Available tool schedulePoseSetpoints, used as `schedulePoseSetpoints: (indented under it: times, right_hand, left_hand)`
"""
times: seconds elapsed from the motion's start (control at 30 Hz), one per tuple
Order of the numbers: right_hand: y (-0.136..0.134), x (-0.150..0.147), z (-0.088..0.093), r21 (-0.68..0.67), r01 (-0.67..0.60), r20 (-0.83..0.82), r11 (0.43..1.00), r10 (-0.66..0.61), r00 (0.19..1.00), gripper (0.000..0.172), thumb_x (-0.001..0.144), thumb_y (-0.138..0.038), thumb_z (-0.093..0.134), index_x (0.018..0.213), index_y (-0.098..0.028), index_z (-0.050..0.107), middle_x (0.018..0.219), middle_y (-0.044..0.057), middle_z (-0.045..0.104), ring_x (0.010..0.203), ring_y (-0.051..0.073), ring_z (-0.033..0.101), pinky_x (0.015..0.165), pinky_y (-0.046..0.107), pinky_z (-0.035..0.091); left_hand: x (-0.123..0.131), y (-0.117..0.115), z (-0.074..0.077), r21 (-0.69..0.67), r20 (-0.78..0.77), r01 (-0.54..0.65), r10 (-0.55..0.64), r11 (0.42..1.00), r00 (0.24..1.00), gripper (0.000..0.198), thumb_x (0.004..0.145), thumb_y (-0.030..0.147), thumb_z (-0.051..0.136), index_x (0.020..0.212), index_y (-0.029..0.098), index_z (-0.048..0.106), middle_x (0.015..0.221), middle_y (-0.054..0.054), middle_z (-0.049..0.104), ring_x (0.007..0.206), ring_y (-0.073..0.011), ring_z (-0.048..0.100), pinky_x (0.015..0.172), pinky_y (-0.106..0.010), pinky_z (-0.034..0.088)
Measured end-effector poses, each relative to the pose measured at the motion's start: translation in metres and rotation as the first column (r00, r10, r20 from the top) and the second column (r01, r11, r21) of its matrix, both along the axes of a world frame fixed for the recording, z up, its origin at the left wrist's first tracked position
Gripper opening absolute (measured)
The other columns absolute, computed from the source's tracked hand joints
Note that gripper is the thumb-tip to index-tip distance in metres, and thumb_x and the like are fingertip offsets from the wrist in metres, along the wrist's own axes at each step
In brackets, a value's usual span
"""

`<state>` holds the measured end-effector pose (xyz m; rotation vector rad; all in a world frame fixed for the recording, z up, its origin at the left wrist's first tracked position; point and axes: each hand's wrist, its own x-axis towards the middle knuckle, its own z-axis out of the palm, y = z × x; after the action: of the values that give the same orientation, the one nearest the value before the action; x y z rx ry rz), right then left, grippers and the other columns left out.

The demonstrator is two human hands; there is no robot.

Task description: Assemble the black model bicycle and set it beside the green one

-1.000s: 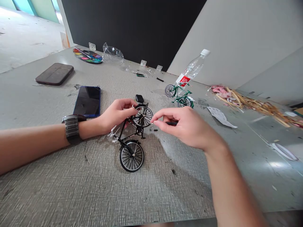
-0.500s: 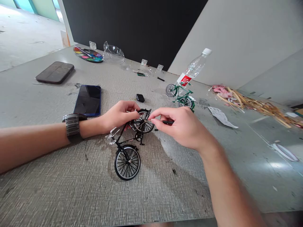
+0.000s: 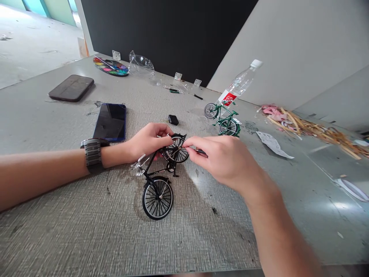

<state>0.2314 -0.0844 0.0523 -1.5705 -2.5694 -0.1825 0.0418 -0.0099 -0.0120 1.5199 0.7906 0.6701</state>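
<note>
Between the fingertips of both hands, near mid-table, stands a black model bicycle (image 3: 161,173). Long axis runs from the near wheel, below the fingers and toward the viewer, to the far wheel caught between the two hands. Silver handlebars point out left, just under the left hand's knuckles. Frame thin and black; spoked wheels with dark tyres and pale rims; upright, leaning slightly.

Left hand (image 3: 147,142): fingers curled onto the top of the far wheel, pinching the bicycle there. Grey watch (image 3: 93,154) on that wrist.

Right hand (image 3: 227,161): thumb and forefinger pressed together at the far wheel's right side, closed on a slim dark tool (image 3: 201,152); its tip seems to meet the wheel hub, though the contact is too small to confirm.

Beyond the fingers: a small black part (image 3: 173,119) on the table (image 3: 86,231). Further right of it, a green model bicycle (image 3: 223,119) beside a tilted plastic bottle (image 3: 239,84). Left of the left hand, a blue-edged phone (image 3: 111,121); a second dark phone (image 3: 72,87) further off. Paint palette (image 3: 111,67) at the far edge. Straw-like scraps (image 3: 311,127) well to the right.
</note>
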Motion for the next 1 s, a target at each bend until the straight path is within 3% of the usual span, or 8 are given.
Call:
schedulePoseSetpoints:
  times: [0.2, 0.8, 1.0]
  right_hand:
    - [-0.002, -0.001, -0.001, 0.047, -0.02, 0.067, 0.999, 0.017, 0.998, 0.026, 0.095, -0.025, 0.046, 0.097, -0.024, 0.071, 0.072, 0.001, 0.07, 0.06, 0.015, 0.058, 0.057, 0.03, 0.03]
    - [0.001, -0.001, -0.001, 0.003, 0.004, 0.009, 1.0, -0.004, 1.0, 0.023, 0.094, -0.024, 0.049, 0.101, -0.024, 0.071, 0.072, 0.0, 0.07, 0.061, 0.015, 0.059, 0.059, 0.029, 0.033]
    - [0.003, -0.002, -0.003, -0.014, 0.035, -0.026, 0.999, -0.036, 0.999, 0.022, 0.093, -0.025, 0.051, 0.099, -0.023, 0.072, 0.074, 0.0, 0.072, 0.06, 0.014, 0.06, 0.059, 0.029, 0.036]
  left_hand:
    - [0.0, -0.001, 0.002, -0.004, -0.014, -0.01, 0.01, 1.0, 1.0, 0.002, 0.085, 0.016, 0.058, 0.083, 0.016, 0.06, 0.056, 0.005, 0.053, 0.038, -0.0052, 0.048, 0.034, -0.015, 0.04]
    - [0.0, 0.0, 0.002, -0.002, -0.007, -0.01, 0.01, 1.0, 1.0, 0.003, 0.083, 0.014, 0.058, 0.084, 0.016, 0.06, 0.056, 0.005, 0.052, 0.041, -0.0061, 0.05, 0.035, -0.016, 0.041]
    - [0.0, -0.005, 0.012, -0.012, -0.099, -0.081, 0.079, 0.997, 0.992, 0.004, 0.086, 0.015, 0.056, 0.083, 0.015, 0.06, 0.055, 0.005, 0.053, 0.033, -0.0052, 0.049, 0.03, -0.016, 0.034]
